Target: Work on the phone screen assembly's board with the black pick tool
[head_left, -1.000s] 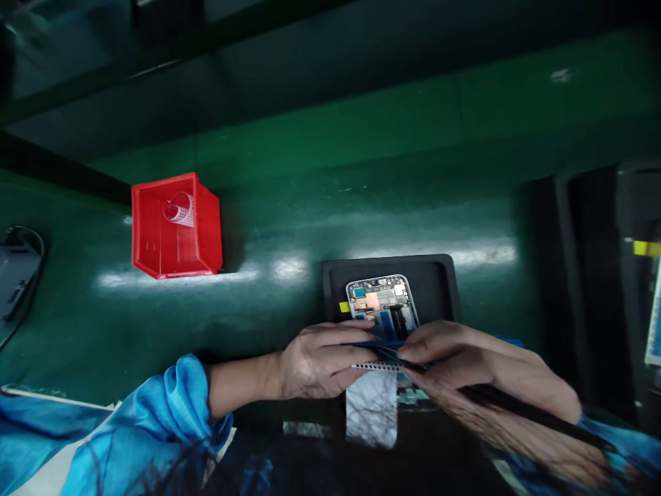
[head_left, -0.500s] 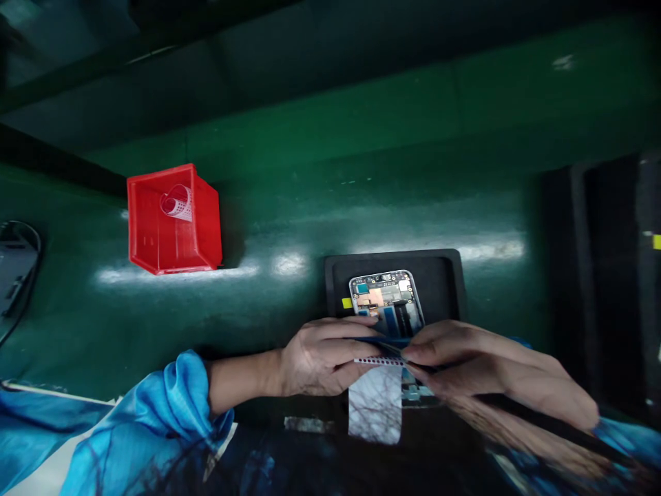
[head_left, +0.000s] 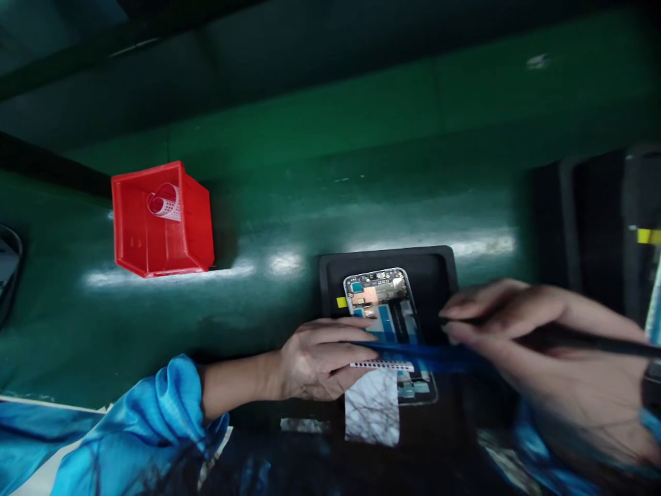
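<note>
An opened phone (head_left: 383,303) with its circuit boards showing lies in a black tray (head_left: 434,272) on the green bench. My left hand (head_left: 323,358) rests on the phone's near-left part and pinches a perforated white strip (head_left: 381,364) with glossy backing paper (head_left: 372,413) hanging below it. My right hand (head_left: 537,344) hovers to the right of the phone, gripping a thin black tool (head_left: 593,342). A blue film strip (head_left: 438,353) stretches from under my left fingers toward my right hand.
A red plastic bin (head_left: 160,227) holding a roll of perforated tape (head_left: 164,202) stands at the left. Dark trays or fixtures (head_left: 593,220) line the right edge. A dark device (head_left: 7,265) sits at the far left. Blue sleeves fill the bottom.
My right hand has pulled away from the phone to the right and upward, drawing the blue film out with it. My left hand has stayed put on the phone and strip.
</note>
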Available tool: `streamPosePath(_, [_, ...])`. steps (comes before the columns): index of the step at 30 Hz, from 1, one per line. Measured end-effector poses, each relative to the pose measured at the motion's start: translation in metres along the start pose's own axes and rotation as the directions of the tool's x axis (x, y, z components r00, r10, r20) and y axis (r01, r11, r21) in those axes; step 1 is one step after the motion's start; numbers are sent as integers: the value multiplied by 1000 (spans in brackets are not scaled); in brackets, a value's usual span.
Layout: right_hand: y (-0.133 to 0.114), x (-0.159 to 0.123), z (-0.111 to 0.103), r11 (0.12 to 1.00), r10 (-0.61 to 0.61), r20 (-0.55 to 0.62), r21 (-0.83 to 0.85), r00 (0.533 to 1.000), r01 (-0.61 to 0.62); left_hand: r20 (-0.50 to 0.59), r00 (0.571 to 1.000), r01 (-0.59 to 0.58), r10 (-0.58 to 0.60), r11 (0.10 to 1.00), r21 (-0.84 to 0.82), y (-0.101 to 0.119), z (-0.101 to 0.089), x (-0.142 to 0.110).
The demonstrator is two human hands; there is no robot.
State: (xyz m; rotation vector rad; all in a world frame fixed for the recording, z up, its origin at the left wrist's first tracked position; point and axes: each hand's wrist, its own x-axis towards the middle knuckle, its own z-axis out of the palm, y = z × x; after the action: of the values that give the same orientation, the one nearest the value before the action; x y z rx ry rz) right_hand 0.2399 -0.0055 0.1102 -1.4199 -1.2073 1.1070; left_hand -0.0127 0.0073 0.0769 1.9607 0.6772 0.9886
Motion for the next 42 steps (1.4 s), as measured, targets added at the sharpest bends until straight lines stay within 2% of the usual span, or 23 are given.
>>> streamPosePath(2, [8,7,-6,996,83,-82,16,993,-82,12,1000,-22,22,1000,-20,-1,-1,-2])
streamPosePath(4, [15,15,-9,993,117,-75,5,990,-117,26,999,-41,42,998,-40,-4,-3,-6])
streamPosePath(8, [20,23,-5,996,86,-36,-8,996,-86,129,991,-30,40,996,-84,-11,-6,-15])
streamPosePath(11, [18,23,0,998,58,-57,-5,997,-59,164,986,-4,18,996,-90,-12,-7,-18])
streamPosePath(16, [16,20,2,996,9,-80,-84,997,-15,121,992,-8,16,998,-66,-13,-4,-23])
streamPosePath(20, [16,19,3,994,-1,-79,-107,997,-8,129,991,-33,42,997,-70,-15,-3,-26])
streamPosePath(28, [18,20,4,989,-52,-68,-138,996,43,102,994,-38,46,996,-77,-13,-5,-17])
streamPosePath(35, [19,18,2,980,-117,-5,-165,993,114,117,992,-32,41,997,-77,-12,-4,-18])
streamPosePath(42, [22,17,-1,939,-247,78,-227,966,258,104,994,-29,39,995,-95,-14,-3,-18])
